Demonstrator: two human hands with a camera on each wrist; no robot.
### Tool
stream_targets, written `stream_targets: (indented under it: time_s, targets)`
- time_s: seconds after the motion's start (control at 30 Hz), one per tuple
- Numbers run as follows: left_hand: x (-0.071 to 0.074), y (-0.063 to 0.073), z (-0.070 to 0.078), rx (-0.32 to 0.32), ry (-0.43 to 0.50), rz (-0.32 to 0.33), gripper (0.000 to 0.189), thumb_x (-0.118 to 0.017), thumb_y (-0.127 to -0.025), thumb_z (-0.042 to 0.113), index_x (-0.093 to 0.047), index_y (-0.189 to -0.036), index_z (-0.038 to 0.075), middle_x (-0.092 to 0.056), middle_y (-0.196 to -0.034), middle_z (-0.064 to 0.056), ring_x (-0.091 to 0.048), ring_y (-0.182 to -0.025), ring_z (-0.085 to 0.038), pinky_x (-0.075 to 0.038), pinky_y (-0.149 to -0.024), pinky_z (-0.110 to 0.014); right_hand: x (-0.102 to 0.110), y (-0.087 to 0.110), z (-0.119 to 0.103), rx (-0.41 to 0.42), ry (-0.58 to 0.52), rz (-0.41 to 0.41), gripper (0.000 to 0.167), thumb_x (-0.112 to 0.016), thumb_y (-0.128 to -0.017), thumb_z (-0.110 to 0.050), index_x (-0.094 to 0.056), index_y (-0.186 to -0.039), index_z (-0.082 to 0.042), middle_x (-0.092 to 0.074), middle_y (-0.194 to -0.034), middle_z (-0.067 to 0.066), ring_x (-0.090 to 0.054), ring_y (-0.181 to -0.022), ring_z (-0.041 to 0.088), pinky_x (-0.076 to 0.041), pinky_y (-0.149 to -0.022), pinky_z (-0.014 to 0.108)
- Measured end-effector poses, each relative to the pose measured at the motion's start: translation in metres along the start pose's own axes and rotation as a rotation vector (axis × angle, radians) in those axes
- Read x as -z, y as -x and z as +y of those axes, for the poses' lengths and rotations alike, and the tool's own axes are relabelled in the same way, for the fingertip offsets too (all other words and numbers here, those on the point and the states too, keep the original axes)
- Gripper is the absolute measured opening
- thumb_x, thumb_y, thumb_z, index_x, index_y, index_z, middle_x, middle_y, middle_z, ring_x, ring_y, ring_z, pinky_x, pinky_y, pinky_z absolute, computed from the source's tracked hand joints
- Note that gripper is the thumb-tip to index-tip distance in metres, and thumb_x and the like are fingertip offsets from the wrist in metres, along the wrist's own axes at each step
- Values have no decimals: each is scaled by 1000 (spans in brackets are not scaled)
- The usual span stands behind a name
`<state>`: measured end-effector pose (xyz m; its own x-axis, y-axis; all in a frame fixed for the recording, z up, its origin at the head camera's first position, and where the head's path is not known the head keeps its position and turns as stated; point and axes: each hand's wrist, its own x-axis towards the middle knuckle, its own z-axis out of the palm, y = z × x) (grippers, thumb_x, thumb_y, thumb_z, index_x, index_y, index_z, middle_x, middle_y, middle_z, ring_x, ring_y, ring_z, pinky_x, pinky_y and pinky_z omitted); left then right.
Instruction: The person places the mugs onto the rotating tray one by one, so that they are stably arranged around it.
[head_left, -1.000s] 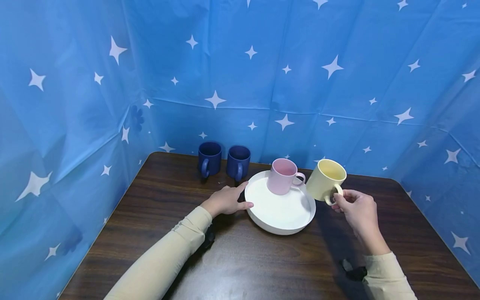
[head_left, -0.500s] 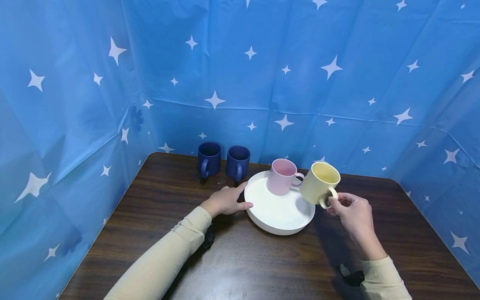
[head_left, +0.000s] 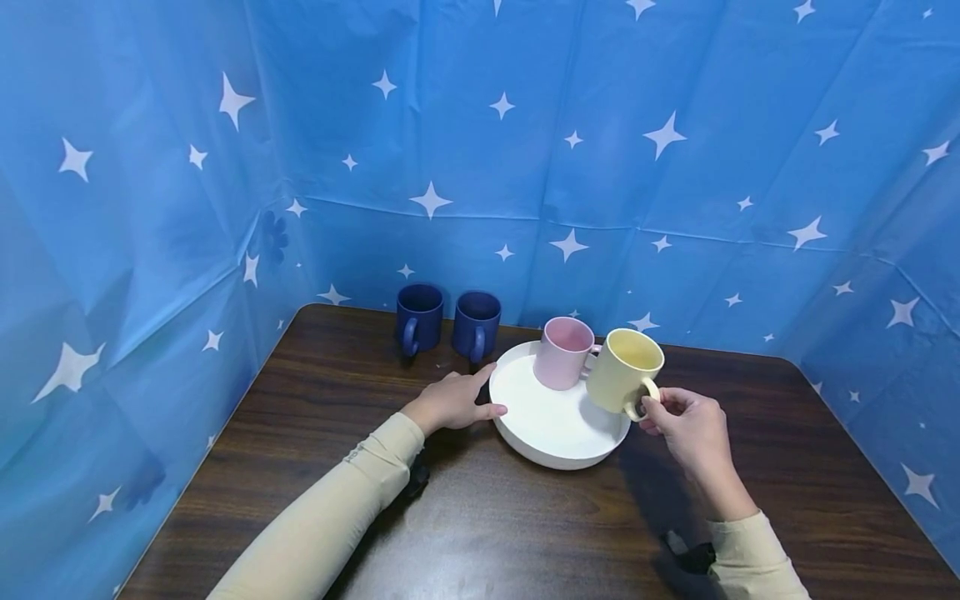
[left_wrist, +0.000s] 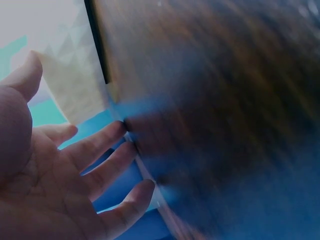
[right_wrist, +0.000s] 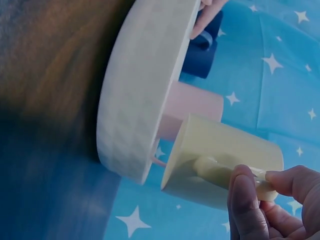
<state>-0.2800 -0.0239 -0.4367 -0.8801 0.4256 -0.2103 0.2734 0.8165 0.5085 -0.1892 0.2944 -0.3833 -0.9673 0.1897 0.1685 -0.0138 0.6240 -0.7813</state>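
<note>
My right hand (head_left: 693, 437) pinches the handle of a yellow mug (head_left: 624, 371), which hangs tilted over the right side of a round white tray (head_left: 555, 429). In the right wrist view the yellow mug (right_wrist: 227, 155) is held beyond the tray's rim, with thumb and fingers on its handle. A pink mug (head_left: 562, 358) stands upright in the tray toward the back. My left hand (head_left: 453, 402) touches the tray's left rim, thumb and fingers spread. The left wrist view shows that hand's fingers (left_wrist: 107, 135) extended near the tray's textured wall (left_wrist: 75, 70).
Two dark blue mugs (head_left: 419, 317) stand at the back left of the dark wooden table (head_left: 495, 533). A blue curtain (head_left: 465, 150) with white stars rises behind the table and along both sides.
My right hand has carried the yellow mug leftward and slightly down, from beside the tray to above its right part. The left hand, tray and pink mug look unchanged.
</note>
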Motion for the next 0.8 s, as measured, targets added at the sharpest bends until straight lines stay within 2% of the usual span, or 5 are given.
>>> stream_targets:
  time_s: [0.3,0.53,0.8]
  targets:
    - [-1,1,1,-2,-17,-1,85,-56,-99,58,-19,-164,18,-39,-159,-16,-40,-144,-38,-37,-110,-61,-10,1,5,6,0,-7,18,-67,-97,-5,-70,-105,11,-73,-86,20,-72,-68,15,-59,-64,24]
    - [-2,0,1,-1,-25,0,85,-56,-99,59,-19,-164,18,-39,-159,-15,-40,-144,-37,-37,-111,-60,-15,2,10,-20,-20,-9,18,-68,-96,-5,-70,-105,11,-73,-83,17,-72,-68,18,-60,-65,33]
    - [-1,0,0,4,-28,-2,86,-56,-98,61,-19,-164,19,-40,-159,-15,-41,-143,-36,-38,-110,-60,-22,4,12,-44,-57,-24,19,-68,-96,-3,-69,-106,12,-72,-88,22,-72,-68,18,-61,-67,35]
